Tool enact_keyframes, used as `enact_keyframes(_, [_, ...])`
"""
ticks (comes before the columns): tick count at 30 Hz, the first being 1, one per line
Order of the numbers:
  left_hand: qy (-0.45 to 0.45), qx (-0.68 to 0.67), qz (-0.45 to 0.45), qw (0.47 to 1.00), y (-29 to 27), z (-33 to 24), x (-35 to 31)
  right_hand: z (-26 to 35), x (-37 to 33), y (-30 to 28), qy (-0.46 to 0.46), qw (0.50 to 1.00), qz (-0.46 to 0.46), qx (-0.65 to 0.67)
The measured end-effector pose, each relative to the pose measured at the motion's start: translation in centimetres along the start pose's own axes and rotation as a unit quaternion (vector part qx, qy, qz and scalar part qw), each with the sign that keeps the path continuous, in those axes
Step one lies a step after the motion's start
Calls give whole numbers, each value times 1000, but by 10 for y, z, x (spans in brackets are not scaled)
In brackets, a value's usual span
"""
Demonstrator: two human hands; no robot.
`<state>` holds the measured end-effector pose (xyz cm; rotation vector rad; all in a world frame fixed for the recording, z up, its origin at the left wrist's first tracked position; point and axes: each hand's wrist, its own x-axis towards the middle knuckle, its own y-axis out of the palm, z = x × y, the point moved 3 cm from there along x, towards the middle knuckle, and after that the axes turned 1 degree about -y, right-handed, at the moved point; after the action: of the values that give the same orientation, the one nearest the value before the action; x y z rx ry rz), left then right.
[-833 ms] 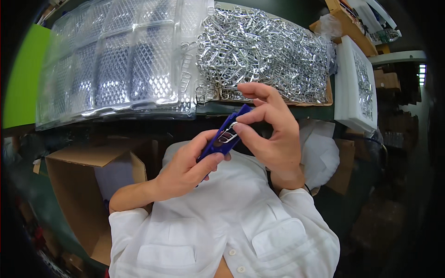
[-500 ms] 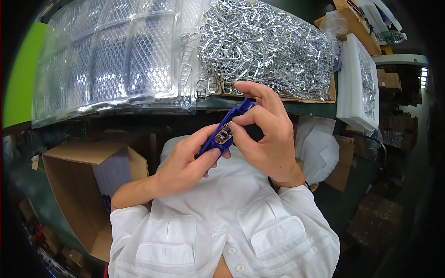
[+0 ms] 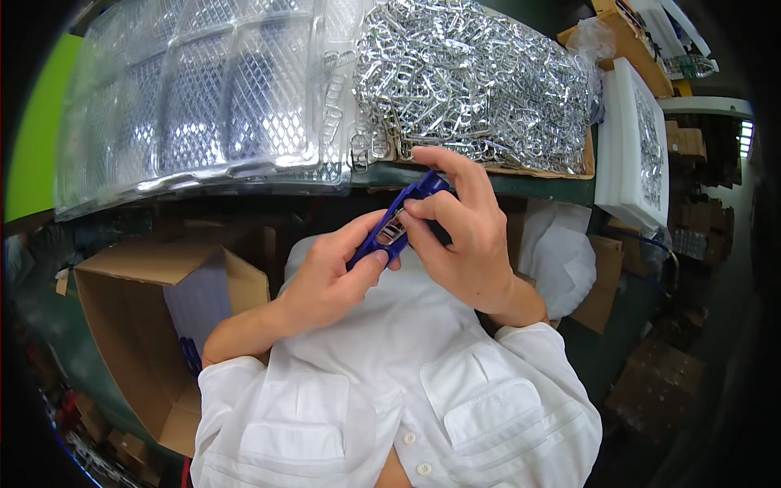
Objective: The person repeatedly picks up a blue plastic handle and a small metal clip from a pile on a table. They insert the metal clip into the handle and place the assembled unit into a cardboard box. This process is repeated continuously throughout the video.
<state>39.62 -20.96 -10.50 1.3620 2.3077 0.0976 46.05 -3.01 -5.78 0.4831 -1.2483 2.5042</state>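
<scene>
The left hand point(image 3: 327, 267) gripped the slanted blue case point(image 3: 425, 188). The right hand point(image 3: 468, 242) had thumb and forefinger pinched at the upper end of the clip point(image 3: 391, 233) in the case's recess. Beyond lay a silver heap point(image 3: 480, 81), clear trays point(image 3: 195, 110) to its left.

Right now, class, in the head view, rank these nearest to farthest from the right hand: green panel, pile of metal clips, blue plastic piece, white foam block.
1. Blue plastic piece: at the right hand.
2. Pile of metal clips: just beyond it.
3. White foam block: right of the pile.
4. Green panel: far left.
</scene>
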Motion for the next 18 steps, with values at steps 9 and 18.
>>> enact_keyframes(9, [167, 166, -40, 971, 0, -15, 6, -8, -8, 3, 226, 939, -6, 261])
enact_keyframes(18, [17, 86, -84, 993, 3, 0, 21, -13, -16, 25, 284, 921, 29, 265])
